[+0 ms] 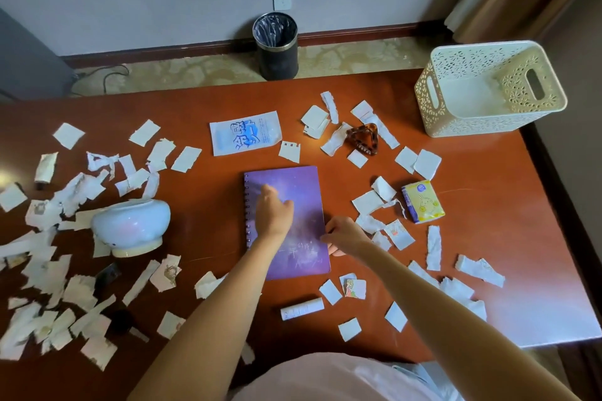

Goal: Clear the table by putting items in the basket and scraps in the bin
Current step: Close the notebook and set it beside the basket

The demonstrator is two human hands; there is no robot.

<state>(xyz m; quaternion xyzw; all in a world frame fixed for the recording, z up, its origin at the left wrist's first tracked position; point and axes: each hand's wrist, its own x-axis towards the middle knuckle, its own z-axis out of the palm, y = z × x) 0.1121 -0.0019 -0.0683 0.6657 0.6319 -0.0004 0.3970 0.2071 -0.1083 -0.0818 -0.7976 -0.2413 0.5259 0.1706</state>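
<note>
Pressing notebook, left hand; right hand pinching edge.

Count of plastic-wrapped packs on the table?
2. A blue-and-white packet lies beyond the purple notebook; a yellow tissue pack lies right of the notebook. The paper scraps piled at left could hide more.

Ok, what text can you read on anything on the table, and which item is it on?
"冷感シート": blue print on the white sachet.
Purple notebook: pale writing near its bottom edge, too blurred to read.
Yellow tissue pack: print too small to read.
White tube: print too small to read.
</note>
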